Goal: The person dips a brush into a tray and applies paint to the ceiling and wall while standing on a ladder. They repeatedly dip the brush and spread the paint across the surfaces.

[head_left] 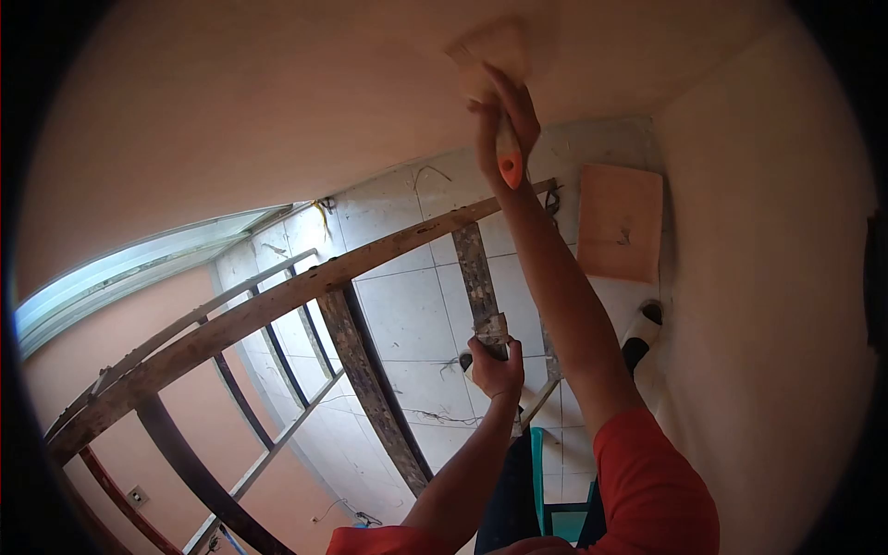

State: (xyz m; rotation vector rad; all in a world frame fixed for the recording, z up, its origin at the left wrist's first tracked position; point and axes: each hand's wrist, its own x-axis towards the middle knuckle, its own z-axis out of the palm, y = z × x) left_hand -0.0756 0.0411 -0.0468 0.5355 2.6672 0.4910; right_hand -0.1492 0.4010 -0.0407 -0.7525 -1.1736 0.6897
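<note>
My right hand (pixel 507 120) is raised at the top centre, closed round a wide brush or spreader (pixel 511 166) with an orange handle end. The tool's broad pale head, blurred, lies against the peach wall (pixel 324 92). Lower down, my left hand (pixel 498 370) is closed at a paint-spotted rung (pixel 474 268) of a wooden ladder (pixel 388 248). A small flat scraper-like piece (pixel 491 329) shows just above its fingers; its handle is hidden in the hand.
An orange-pink tray or board (pixel 622 222) lies on the tiled floor (pixel 398 305) at right. The ladder stretches to the lower left. A green stool (pixel 569 525) stands below, near my legs. A lit window (pixel 139 264) is at left, and a side wall (pixel 758 277) at right.
</note>
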